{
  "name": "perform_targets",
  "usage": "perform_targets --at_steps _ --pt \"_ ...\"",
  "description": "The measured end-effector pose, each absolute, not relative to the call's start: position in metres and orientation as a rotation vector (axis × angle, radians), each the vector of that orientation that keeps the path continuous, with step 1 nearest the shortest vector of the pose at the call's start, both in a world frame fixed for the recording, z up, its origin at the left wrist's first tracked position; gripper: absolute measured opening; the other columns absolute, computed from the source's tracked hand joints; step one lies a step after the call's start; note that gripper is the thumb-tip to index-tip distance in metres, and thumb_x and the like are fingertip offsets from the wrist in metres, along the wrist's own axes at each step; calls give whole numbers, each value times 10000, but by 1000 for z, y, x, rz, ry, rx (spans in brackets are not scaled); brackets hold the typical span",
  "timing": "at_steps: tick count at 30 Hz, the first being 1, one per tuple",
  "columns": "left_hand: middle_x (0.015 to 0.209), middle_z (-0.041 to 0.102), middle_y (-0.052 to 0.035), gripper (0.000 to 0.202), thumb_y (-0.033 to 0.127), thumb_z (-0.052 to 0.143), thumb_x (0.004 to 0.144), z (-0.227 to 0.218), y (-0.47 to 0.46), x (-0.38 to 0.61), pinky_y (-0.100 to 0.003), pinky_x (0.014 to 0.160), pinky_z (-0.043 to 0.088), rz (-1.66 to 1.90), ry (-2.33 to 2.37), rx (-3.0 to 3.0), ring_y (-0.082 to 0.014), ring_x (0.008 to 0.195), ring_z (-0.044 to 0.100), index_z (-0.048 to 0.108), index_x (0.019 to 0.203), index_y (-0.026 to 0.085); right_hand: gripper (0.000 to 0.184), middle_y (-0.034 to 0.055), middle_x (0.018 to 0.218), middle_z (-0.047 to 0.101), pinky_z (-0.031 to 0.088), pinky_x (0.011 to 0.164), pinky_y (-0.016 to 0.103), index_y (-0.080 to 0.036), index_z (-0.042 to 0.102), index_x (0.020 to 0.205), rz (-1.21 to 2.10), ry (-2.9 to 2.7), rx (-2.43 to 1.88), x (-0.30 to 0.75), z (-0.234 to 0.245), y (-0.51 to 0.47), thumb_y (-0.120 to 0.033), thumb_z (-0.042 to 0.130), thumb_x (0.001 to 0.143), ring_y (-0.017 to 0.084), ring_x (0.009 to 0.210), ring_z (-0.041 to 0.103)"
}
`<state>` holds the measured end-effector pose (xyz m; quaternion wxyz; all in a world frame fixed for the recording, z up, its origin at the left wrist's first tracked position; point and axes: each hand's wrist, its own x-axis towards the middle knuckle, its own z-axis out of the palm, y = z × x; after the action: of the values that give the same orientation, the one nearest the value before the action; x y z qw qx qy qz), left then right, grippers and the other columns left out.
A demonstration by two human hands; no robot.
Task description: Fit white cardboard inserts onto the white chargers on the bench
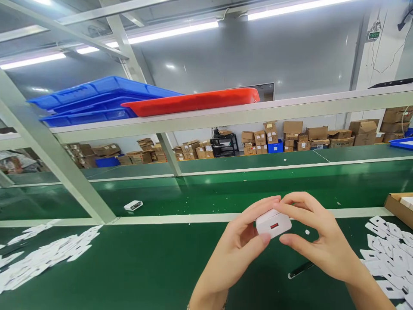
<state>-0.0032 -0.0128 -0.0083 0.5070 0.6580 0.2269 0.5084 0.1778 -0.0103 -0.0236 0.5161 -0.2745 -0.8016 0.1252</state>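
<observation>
A small white charger block [273, 224] with a red USB port on its near face is held above the green table. My left hand [239, 245] grips it from the left, thumb under the port and fingers over the top. My right hand [318, 237] pinches it from the right with curled fingers. Both hands touch the block at once.
Piles of white labels lie at the left [48, 254] and right [389, 254]. Another white charger [133, 205] rests on the green conveyor belt. A cardboard box [398, 206] sits at the right edge. A dark pen-like tool [300, 270] lies under my right hand. Blue trays [97, 101] and a red tray [196, 101] sit on the overhead shelf.
</observation>
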Motion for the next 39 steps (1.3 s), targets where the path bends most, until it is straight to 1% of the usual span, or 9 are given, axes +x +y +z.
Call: perform_targets --at_steps 5,8,11,16,18,24,30,34,39 --pt "1329 599 -30 338 269 667 819 -9 -15 -1 -281 893 534 1245 584 1583 -244 1106 619 677 1151 335 288 59 1104 586 508 830 325 -289 581 1218 302 -1661 -749 172 -25 1 -325 473 953 193 992 582" --pt "1326 602 -47 344 326 676 803 -9 -16 -2 -295 887 536 1219 621 1582 -269 1112 611 686 1146 301 273 61 921 632 500 738 318 -212 670 931 318 -1443 -919 184 -25 13 -401 474 942 197 856 593" --pt "1337 591 -64 367 350 673 800 -9 -15 -2 -317 886 539 1203 642 1582 -288 1121 603 679 1160 279 413 49 743 609 496 631 284 -183 621 700 545 -1441 -954 194 -21 15 -482 455 930 169 691 573" --pt "1389 538 -67 440 299 660 824 -10 -15 1 -311 897 535 1299 598 1570 -277 1186 558 584 1258 288 379 59 1049 641 550 770 300 -243 590 1161 937 -1620 -755 181 -17 -1 -512 486 915 181 884 624" --pt "1448 470 -46 478 279 669 823 -10 -17 3 -302 898 534 1328 591 1525 -264 1200 543 542 1281 324 401 61 1158 626 538 855 315 -267 560 1226 1008 -1656 -718 173 -18 -4 -497 533 899 195 1006 615" --pt "1547 263 14 390 296 690 807 -10 -16 5 -263 804 550 1381 649 1546 -238 1143 555 593 1179 361 377 62 1255 608 531 895 317 -274 582 1239 1031 -1580 -599 170 -21 -2 -450 553 906 197 1071 609" --pt "1173 574 -72 436 352 755 736 -12 -6 1 -299 819 545 1344 833 1635 -247 1047 581 606 1136 262 319 58 1217 559 518 864 280 -319 601 1226 829 -1697 -570 180 -19 -6 -411 525 931 188 1044 575" --pt "1150 587 -69 443 319 771 723 -16 -4 5 -312 854 534 1377 784 1663 -260 1098 556 613 1130 248 258 36 1228 506 503 827 244 -365 614 1175 855 -1685 -428 179 -25 -1 -390 496 948 180 1040 554" --pt "1106 589 -33 406 299 767 733 -22 -4 14 -284 886 517 1482 766 1704 -214 1050 579 630 1115 276 209 50 1155 495 495 716 245 -322 624 1091 767 -1599 -378 172 -37 7 -391 487 950 170 916 545"
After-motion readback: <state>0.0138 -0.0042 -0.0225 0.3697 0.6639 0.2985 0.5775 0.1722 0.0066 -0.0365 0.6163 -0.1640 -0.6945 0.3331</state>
